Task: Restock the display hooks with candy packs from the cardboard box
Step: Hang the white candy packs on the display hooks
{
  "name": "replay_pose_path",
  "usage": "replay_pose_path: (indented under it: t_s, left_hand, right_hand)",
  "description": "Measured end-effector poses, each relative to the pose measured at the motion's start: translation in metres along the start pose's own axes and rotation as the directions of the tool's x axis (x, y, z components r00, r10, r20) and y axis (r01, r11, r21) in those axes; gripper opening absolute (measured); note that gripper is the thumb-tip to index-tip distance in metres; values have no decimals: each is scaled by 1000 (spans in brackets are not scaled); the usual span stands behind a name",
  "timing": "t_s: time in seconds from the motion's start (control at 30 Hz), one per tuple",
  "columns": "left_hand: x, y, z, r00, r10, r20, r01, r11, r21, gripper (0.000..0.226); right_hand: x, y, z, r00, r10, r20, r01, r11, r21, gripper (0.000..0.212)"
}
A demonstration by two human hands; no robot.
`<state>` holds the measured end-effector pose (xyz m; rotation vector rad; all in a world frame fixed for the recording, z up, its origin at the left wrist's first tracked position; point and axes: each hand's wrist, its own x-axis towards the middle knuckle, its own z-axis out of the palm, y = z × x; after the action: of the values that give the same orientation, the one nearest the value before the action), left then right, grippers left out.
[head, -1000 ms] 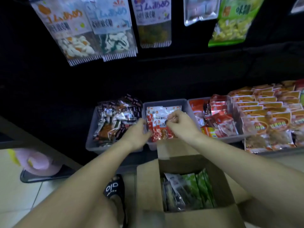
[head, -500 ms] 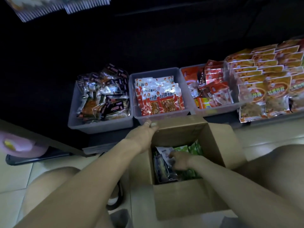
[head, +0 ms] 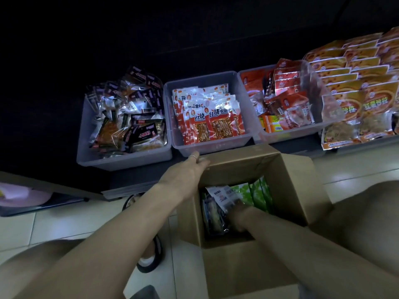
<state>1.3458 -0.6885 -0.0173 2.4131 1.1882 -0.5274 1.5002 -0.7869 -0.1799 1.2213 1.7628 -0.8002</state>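
An open cardboard box (head: 295, 186) stands on the tiled floor between my knees. Inside it lie green candy packs (head: 258, 190) and a white-and-dark pack (head: 224, 197). My right hand (head: 237, 214) is down inside the box among these packs, and its fingers are hidden between them. My left hand (head: 187, 171), with a ring on one finger, rests on the far left flap of the box, fingers fairly straight. The display hooks are out of view.
Three grey bins sit on a low shelf behind the box: dark packs on the left (head: 121, 157), red-and-white packs in the middle (head: 216, 146), red packs on the right (head: 289, 134). Orange packs (head: 356, 83) are stacked further right. A sandalled foot (head: 151, 255) is beside the box.
Both hands left the middle bin. My right hand dropped into the box, my left hand settled on its flap. The view tilted down, so the hanging packs are gone from sight.
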Motion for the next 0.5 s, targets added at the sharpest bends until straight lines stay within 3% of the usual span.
replay_pose_path:
  t_s: [0.07,0.13,0.27,0.37,0.5]
  left_hand:
    - [1,0,0,1000,-2,6,2,1000,-8,78]
    - [1,0,0,1000,-4,14,4,1000,-2,80]
    - [-2,0,0,1000,-1,30,1,1000,-20,79]
    - [-6,-6,-2,999,21,31,-18,997,-79,73]
    - [-19,-4,-6,1000,7,-14,-9,984,-180,74]
  right_hand:
    - [-5,2,-10,986,70,-148,-54,993,109,49]
    - [-15,12,-14,935,230,-271,-183,965,187,47]
    - [-48,48,-10,855,412,-316,-334,902,273,37]
    - [-71,60,-7,844,417,-339,-321,897,303,31]
    - [-110,51,-12,831,332,-446,-153,908,390,25]
